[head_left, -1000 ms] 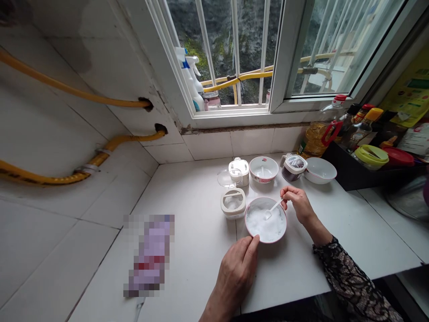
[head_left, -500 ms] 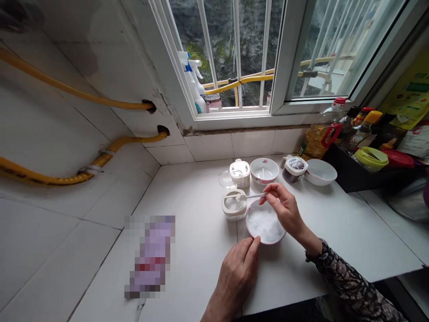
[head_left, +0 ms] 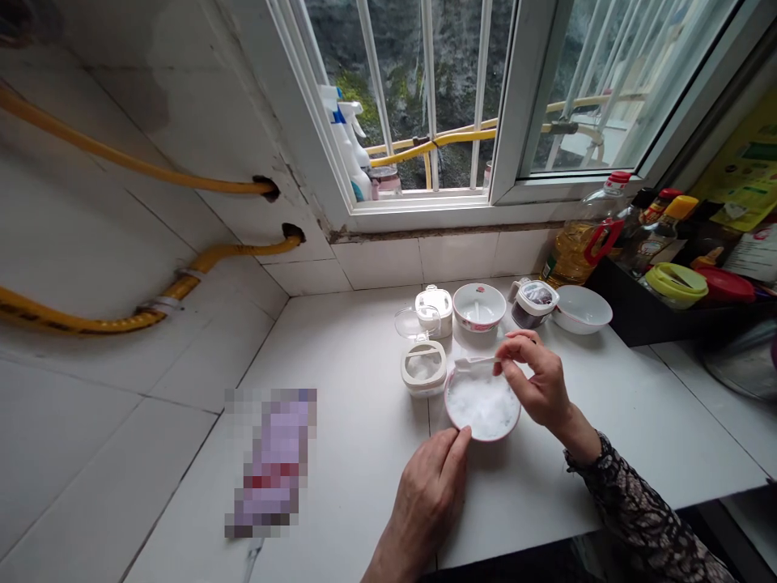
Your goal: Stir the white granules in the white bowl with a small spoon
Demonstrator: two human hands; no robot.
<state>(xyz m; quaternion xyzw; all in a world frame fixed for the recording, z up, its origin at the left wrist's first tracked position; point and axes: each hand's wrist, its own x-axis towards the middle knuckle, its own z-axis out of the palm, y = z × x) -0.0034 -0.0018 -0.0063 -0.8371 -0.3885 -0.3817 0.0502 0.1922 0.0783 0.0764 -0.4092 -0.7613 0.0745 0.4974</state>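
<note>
White granular stuff fills much of a pink-rimmed bowl (head_left: 482, 405) on the white counter. My left hand (head_left: 432, 478) pinches the bowl's near rim between thumb and fingers. Over the bowl's far side, my right hand (head_left: 537, 376) grips a small white spoon (head_left: 477, 363) by its handle end; the spoon's head is near the bowl's far left rim. Left of the bowl stands a square jar (head_left: 423, 368) with its clear lid (head_left: 418, 322) flipped up and white contents inside.
Behind are a closed white jar (head_left: 434, 308), a flowered bowl (head_left: 479, 308), a jar with dark contents (head_left: 532, 304) and a white bowl (head_left: 583, 310). An oil bottle (head_left: 576, 235) and a black condiment rack (head_left: 637, 312) stand right. A blurred purple packet (head_left: 276, 461) lies left.
My right hand has moved right with the spoon, from above the open jar to above the bowl. The heap on the spoon is no longer visible. My left hand has stayed at the rim.
</note>
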